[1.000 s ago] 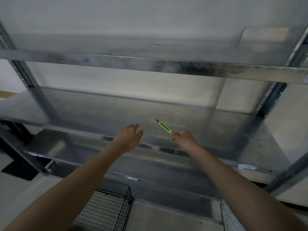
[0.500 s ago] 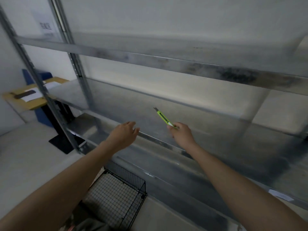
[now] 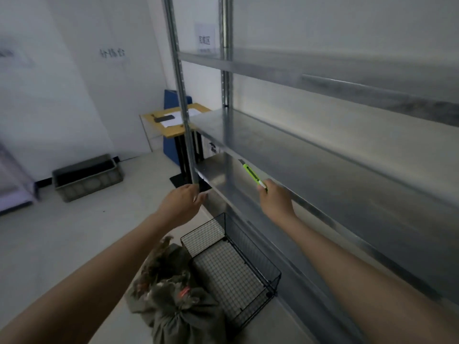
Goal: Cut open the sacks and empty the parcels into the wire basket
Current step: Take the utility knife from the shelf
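My right hand [image 3: 275, 201] grips a bright green box cutter [image 3: 252, 174], its tip pointing up and left over the middle metal shelf. My left hand [image 3: 182, 203] hangs in the air beside the shelf's front upright, fingers loosely curled and holding nothing. On the floor below stands a black wire basket [image 3: 250, 244] with nothing visible inside it. Grey-green tied sacks [image 3: 173, 294] lie bunched against the basket's left side, one with a knotted neck at the bottom of the view.
A galvanised shelving rack [image 3: 335, 175] fills the right side, with an upright post [image 3: 185, 120] near my left hand. A small wooden stand [image 3: 173, 120] with papers and a grey plastic crate [image 3: 87, 177] sit by the white wall. Pale floor stretches to the left.
The view has swung left and down, bringing the sacks, the whole basket and the crate into sight. My right hand still grips the cutter; both hands stay held out in front.
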